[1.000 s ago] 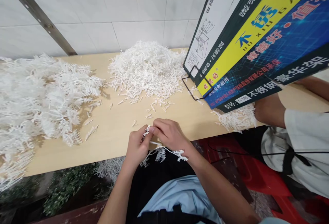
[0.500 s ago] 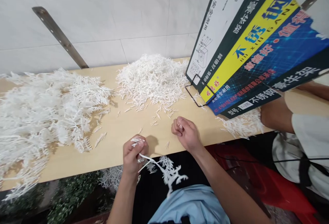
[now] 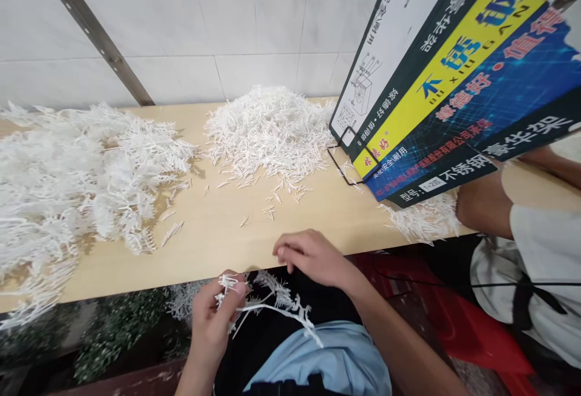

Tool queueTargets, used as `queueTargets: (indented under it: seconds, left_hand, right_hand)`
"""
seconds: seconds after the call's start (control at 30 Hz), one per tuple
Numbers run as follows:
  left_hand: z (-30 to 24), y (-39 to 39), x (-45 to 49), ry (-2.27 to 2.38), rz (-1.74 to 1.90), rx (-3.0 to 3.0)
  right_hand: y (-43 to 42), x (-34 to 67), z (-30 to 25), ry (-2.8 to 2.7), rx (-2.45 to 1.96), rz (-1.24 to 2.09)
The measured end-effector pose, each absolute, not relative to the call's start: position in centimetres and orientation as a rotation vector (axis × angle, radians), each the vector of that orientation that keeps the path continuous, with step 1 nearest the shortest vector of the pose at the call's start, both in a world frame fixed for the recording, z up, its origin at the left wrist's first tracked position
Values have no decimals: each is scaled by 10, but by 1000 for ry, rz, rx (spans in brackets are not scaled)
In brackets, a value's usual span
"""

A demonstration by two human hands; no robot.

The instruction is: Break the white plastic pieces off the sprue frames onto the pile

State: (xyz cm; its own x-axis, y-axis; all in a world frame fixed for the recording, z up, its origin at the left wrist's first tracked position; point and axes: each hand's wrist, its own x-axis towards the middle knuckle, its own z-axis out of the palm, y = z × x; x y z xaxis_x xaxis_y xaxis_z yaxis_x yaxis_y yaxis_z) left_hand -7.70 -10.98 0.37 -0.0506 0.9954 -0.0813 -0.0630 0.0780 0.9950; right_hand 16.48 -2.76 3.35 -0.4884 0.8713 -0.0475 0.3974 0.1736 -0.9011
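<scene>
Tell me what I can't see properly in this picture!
All in the head view:
The gripped part of the white branching sprig: hidden inside the left hand.
Anything in the right hand: its curled fingers hide the palm.
Where the co-worker's arm ends: blocked by the printed cardboard box.
The rest of the left heap: cut off by the left edge.
Single pieces in the middle heap: too small and overlapping to count.

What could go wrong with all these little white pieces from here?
The branched white piece might slip from the left hand and fall, as it hangs beyond the table's near edge. Loose bits lie between the left pile and the middle pile, so a careless sweep could mix them. The printed box stands close beside the middle pile; bumping it might scatter pieces.
</scene>
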Motion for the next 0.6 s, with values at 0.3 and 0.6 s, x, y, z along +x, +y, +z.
queueTargets:
  seconds: [0.3, 0.6]
  left_hand:
    - [10, -117, -76, 1459, 1103, 1181]
    - [14, -117, -73, 1426, 1109, 1223]
  right_hand:
    - [28, 124, 55, -2002, -933, 1263]
    - [105, 121, 50, -1874, -1111, 826]
